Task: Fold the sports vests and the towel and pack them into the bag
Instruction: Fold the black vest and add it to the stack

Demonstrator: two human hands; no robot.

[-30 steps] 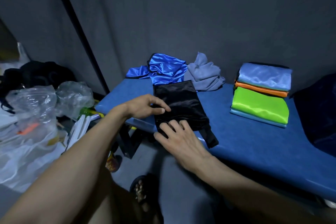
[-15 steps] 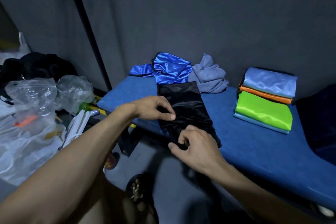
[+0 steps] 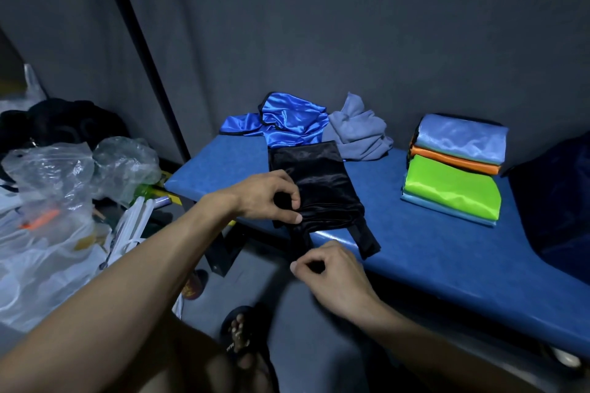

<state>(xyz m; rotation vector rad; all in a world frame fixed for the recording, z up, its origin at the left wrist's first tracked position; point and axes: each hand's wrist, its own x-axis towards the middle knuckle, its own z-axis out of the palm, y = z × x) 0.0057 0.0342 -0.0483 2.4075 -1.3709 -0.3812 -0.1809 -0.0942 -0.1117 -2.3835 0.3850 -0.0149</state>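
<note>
My right hand [image 3: 332, 268] is nearest to me, off the front edge of the blue bench [image 3: 447, 249], and it has changed the most: a second ago it lay flat, fingers straight, pressing the near end of the black vest [image 3: 319, 185]; now its fingers are curled in and pinching one of the vest's straps, which it has drawn out over the bench edge towards me. A second strap lies just to the right of it, trailing over the edge, untouched. A little farther out, my left hand [image 3: 271, 198] has stayed on the vest's left side, thumb and fingers curled round a gather of the black cloth, so the two hands are apart, each clamped on a different part of the same garment. I take this to mean the smoothing is over and I am straightening the strap end so that it can be folded up onto the body; this vest is only part folded. Behind it, the shiny blue vest [image 3: 284, 121] and the grey towel [image 3: 357, 134] lie crumpled against the wall, both still to do. To the right, well apart, sits the pile of folded vests [image 3: 453, 169], light blue on top, then orange, then green. The dark shape at the far right edge may be the bag [image 3: 555, 201], though I cannot tell for sure, and nothing looks packed yet.
</note>
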